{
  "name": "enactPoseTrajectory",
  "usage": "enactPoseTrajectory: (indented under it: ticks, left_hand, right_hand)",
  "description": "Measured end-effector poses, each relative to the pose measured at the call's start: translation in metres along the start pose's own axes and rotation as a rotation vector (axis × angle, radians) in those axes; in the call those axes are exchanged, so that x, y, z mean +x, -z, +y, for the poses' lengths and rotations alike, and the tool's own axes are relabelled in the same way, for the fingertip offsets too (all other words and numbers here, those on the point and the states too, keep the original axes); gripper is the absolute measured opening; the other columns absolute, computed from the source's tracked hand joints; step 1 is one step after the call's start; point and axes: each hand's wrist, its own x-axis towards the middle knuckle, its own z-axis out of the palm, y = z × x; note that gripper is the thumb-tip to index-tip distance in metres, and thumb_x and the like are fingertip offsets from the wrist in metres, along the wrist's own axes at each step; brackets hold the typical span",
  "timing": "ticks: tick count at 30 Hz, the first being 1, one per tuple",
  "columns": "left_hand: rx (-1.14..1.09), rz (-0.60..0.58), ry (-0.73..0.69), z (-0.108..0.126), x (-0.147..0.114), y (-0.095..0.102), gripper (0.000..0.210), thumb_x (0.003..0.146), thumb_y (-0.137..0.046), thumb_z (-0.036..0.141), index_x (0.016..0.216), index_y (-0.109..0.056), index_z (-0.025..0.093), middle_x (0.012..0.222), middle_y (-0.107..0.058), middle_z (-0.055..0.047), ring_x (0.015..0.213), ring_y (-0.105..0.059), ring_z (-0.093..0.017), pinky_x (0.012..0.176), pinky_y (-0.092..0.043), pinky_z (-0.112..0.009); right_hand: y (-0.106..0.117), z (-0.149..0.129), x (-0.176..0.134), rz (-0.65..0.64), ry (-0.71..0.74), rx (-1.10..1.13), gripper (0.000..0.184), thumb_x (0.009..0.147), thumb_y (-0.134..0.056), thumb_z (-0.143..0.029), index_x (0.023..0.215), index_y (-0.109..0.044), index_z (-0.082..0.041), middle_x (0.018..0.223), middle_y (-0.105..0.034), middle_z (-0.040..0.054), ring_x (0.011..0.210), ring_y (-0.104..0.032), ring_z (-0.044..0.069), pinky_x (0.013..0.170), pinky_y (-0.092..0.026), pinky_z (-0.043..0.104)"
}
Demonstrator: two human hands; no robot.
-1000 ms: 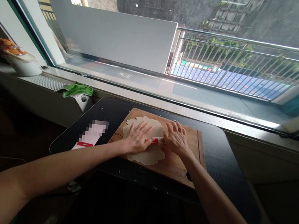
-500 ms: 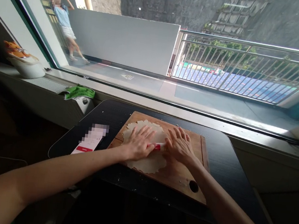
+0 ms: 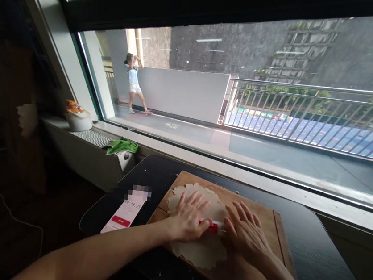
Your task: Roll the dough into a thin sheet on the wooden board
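Observation:
A flat, ragged-edged sheet of pale dough [image 3: 197, 254] lies on a wooden board [image 3: 266, 212]. Across it rests a short white roller with a red label [image 3: 212, 227], mostly covered by my hands. My left hand [image 3: 188, 216] lies flat over its left end, fingers spread forward above the dough. My right hand [image 3: 246, 230] is stretched out over the other end, fingers apart, partly beyond the dough's right edge. Neither hand wraps its fingers round the roller. What lies under the palms is hidden.
The board stands on a black table [image 3: 325, 246]. Left of it lies a phone [image 3: 126, 214] showing a timer. A green cloth [image 3: 122, 146] and a white pot [image 3: 78, 121] sit by the window. Outside, a person [image 3: 134, 82] stands near a railing [image 3: 310, 116].
My view has tilted up and turned left, so the board and table appear lower and further right. Both hands stay flat over the roller on the dough. The phone's timer now reads clearly.

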Motion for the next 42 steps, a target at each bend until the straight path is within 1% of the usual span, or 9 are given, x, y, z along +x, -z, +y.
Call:
enactPoseTrajectory:
  ticks: [4,7,11,14,19,26,33,39,42]
  left_hand:
    - [-0.002,-0.024,0.073,-0.007,0.021,0.010,0.068,0.100,-0.030,0.053,0.155,-0.034,0.013,0.162,-0.027,-0.016,0.152,-0.017,-0.033,0.121,-0.011,-0.060]
    - [-0.005,-0.024,0.127,-0.012,0.033,0.014,0.069,0.101,-0.029,0.051,0.156,-0.031,0.010,0.163,-0.024,-0.018,0.152,-0.015,-0.033,0.121,-0.013,-0.060]
    - [-0.025,-0.018,0.002,-0.006,0.009,0.000,0.066,0.101,-0.028,0.055,0.155,-0.035,0.018,0.162,-0.028,-0.014,0.151,-0.019,-0.034,0.120,-0.013,-0.062]
    - [-0.031,0.003,-0.029,-0.004,0.006,-0.004,0.066,0.100,-0.029,0.057,0.155,-0.035,0.020,0.163,-0.028,-0.012,0.152,-0.017,-0.033,0.122,-0.011,-0.060]
    - [-0.016,-0.027,0.088,-0.016,0.038,0.008,0.067,0.102,-0.028,0.053,0.158,-0.028,0.015,0.164,-0.022,-0.015,0.152,-0.014,-0.034,0.120,-0.013,-0.064]
    - [-0.026,0.019,-0.103,-0.001,-0.003,-0.009,0.062,0.101,-0.031,0.054,0.155,-0.035,0.024,0.163,-0.027,-0.010,0.152,-0.018,-0.031,0.123,-0.009,-0.059]
    - [-0.019,-0.029,0.078,-0.009,0.035,0.009,0.068,0.103,-0.028,0.052,0.158,-0.027,0.013,0.164,-0.019,-0.016,0.153,-0.012,-0.033,0.121,-0.010,-0.062]
    - [-0.017,0.060,-0.126,0.000,-0.012,-0.016,0.065,0.101,-0.030,0.056,0.157,-0.031,0.024,0.165,-0.024,-0.009,0.152,-0.016,-0.032,0.123,-0.010,-0.058]
    - [-0.018,0.062,-0.078,-0.003,0.004,-0.009,0.067,0.101,-0.029,0.056,0.157,-0.029,0.020,0.165,-0.022,-0.010,0.153,-0.014,-0.033,0.122,-0.008,-0.059]
  right_hand:
    - [0.012,-0.004,0.021,-0.109,-0.040,0.027,0.047,0.099,-0.030,-0.039,0.133,-0.059,-0.027,0.146,-0.053,0.0081,0.142,-0.038,0.027,0.109,-0.038,0.047]
    - [0.016,-0.007,0.036,-0.112,-0.131,0.013,0.051,0.098,-0.033,-0.042,0.141,-0.053,-0.022,0.153,-0.046,0.0118,0.145,-0.035,0.029,0.110,-0.037,0.049]
    - [0.001,-0.002,0.010,-0.003,-0.004,-0.049,0.053,0.098,-0.033,-0.041,0.145,-0.051,-0.024,0.157,-0.041,0.0104,0.148,-0.030,0.028,0.115,-0.032,0.048]
    - [-0.003,0.001,0.004,-0.012,0.027,-0.057,0.052,0.099,-0.032,-0.040,0.145,-0.052,-0.025,0.157,-0.041,0.0099,0.148,-0.030,0.028,0.116,-0.030,0.049]
    - [0.012,-0.007,0.041,-0.097,-0.137,-0.005,0.058,0.099,-0.036,-0.043,0.149,-0.045,-0.018,0.157,-0.040,0.0139,0.148,-0.030,0.030,0.114,-0.034,0.050]
    - [-0.010,0.006,-0.010,0.012,0.069,-0.001,0.051,0.097,-0.037,-0.043,0.143,-0.053,-0.031,0.154,-0.047,0.0082,0.146,-0.034,0.029,0.114,-0.034,0.052]
    - [0.013,-0.013,0.036,-0.105,-0.147,0.017,0.057,0.099,-0.032,-0.044,0.149,-0.046,-0.020,0.157,-0.040,0.0125,0.148,-0.030,0.029,0.115,-0.034,0.049]
    - [-0.006,-0.004,-0.018,-0.017,0.098,0.050,0.055,0.098,-0.032,-0.052,0.145,-0.051,-0.032,0.157,-0.041,0.0066,0.148,-0.030,0.028,0.117,-0.030,0.050]
    - [0.002,-0.006,-0.003,-0.058,0.052,0.048,0.057,0.099,-0.029,-0.052,0.147,-0.049,-0.028,0.157,-0.041,0.0082,0.148,-0.029,0.028,0.118,-0.028,0.050]
